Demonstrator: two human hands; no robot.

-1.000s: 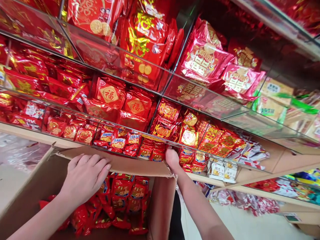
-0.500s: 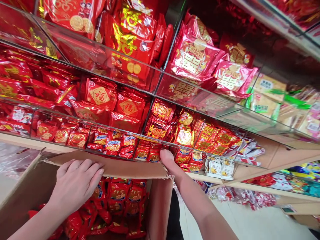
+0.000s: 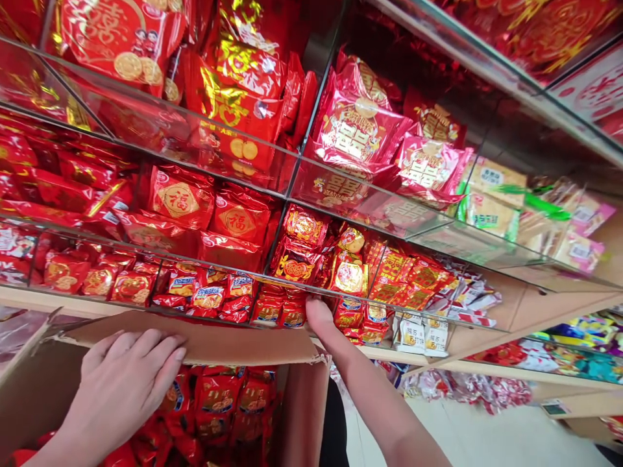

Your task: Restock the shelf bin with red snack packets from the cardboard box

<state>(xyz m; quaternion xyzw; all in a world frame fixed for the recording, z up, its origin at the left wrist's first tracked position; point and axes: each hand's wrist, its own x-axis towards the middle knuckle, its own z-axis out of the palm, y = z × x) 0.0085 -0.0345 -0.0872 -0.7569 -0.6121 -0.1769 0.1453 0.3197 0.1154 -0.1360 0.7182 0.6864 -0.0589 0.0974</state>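
A cardboard box (image 3: 322,395) stands open in front of me, with red snack packets (image 3: 219,392) inside. My left hand (image 3: 129,370) is closed over its far flap (image 3: 233,344), fingers bent across the cardboard. My right hand (image 3: 318,314) reaches past the box into the lowest shelf row. Its fingers are hidden among the small red packets (image 3: 294,313), so whatever they hold cannot be seen. More small red packets (image 3: 349,314) lie just right of that wrist.
Clear dividers and front panels (image 3: 195,146) split the shelves into bins of red and pink snack packs (image 3: 350,130). White packets (image 3: 421,332) lie right of my right hand. Plastic-wrapped goods (image 3: 467,386) sit lower, near the pale floor (image 3: 477,431).
The view has shifted, so the shelves sit further left and the lower rows slightly lower. My left hand stays on the flap and my right hand remains in the lowest row.
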